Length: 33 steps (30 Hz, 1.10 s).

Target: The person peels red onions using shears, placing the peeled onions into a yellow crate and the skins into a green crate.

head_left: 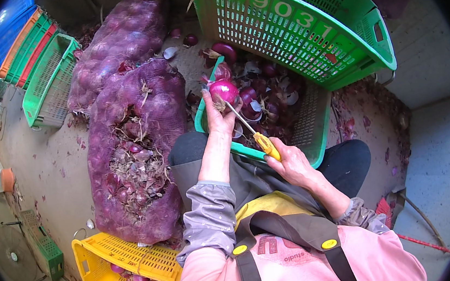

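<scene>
Two big purple mesh sacks are lying on the concrete floor [46, 159]: the nearer sack [139, 155] is gaping open with dry skins and red onions showing, the farther sack [121, 41] is sitting just behind it, touching. A yellow plastic crate [122, 261] is sitting at the near end of the open sack with a few red onions in it. A large green crate [300, 23] is tilting on its side at the top. A stack of green, orange and blue crates [29, 51] is leaning at the upper left. A fan [13, 256] is lying at the lower left beside a small green crate [47, 249]. Loose onion skins [365, 120] are littering the floor on the right.
</scene>
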Tool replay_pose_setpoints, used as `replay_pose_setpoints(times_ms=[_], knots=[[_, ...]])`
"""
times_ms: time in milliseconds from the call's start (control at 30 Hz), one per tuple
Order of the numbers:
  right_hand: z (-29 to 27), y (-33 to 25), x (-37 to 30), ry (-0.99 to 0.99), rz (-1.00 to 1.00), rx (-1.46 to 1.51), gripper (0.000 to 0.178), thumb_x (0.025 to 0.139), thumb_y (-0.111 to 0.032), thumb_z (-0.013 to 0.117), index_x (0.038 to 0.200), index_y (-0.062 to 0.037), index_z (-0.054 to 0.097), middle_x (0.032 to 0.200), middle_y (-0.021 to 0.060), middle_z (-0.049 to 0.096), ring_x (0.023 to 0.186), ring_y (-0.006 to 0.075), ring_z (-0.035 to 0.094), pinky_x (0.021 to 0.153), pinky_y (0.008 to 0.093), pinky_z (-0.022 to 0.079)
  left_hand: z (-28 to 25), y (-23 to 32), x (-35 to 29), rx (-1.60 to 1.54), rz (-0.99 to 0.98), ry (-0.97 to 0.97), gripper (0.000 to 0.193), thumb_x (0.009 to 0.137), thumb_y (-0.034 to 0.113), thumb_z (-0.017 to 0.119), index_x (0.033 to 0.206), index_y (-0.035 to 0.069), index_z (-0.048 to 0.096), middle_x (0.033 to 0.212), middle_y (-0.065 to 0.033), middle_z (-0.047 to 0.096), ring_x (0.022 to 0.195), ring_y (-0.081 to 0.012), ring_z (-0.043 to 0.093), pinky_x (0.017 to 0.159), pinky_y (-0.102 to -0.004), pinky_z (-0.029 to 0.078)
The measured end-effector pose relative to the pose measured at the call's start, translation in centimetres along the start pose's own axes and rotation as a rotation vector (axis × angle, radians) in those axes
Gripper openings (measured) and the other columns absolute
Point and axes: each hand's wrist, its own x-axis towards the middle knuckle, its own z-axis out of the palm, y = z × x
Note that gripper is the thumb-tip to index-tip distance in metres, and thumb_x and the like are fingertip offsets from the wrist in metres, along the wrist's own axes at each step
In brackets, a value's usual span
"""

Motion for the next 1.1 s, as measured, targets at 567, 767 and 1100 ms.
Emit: replay_pose_setpoints(times_ms=[567,767,1100], knots=[[-3.3,0.0,-0.9,0.038,-0.01,0.118,0.034,0.083,-0.024,0.052,0.109,-0.0034,0.046,0.071,0.022,0.054,0.066,0.0374,0.055,0.06,0.04,0.042,0.0,0.3,0.1,0.147,-0.148,-0.116,0.081,0.063,0.074,0.05,0.12,0.016,0.044,0.118,-0.0104,0.047,0.104,-0.0306,0.045,0.081,-0.0538,0.04],[-4.9,1.0,-2.0,0.058,-0.029,0.164,0.031,0.084,-0.023,0.052,0.105,0.0001,0.047,0.066,0.014,0.053,0.059,0.0207,0.052,0.059,0.0338,0.043,-0.2,0.6,0.4,0.121,-0.226,-0.125,0.081,0.062,0.072,0.054,0.117,0.014,0.047,0.112,-0.0091,0.052,0.1,-0.0296,0.048,0.079,-0.0511,0.041],[-4.6,1.4,-3.5,-0.147,0.161,0.344,0.033,0.085,-0.023,0.051,0.109,-0.0015,0.046,0.067,0.0105,0.052,0.06,0.0172,0.051,0.058,0.0307,0.042,0.4,0.9,0.6,-0.094,-0.216,-0.21,0.048,0.073,0.035,0.058,0.115,0.012,0.049,0.11,-0.0128,0.054,0.099,-0.0337,0.052,0.083,-0.0554,0.041]])
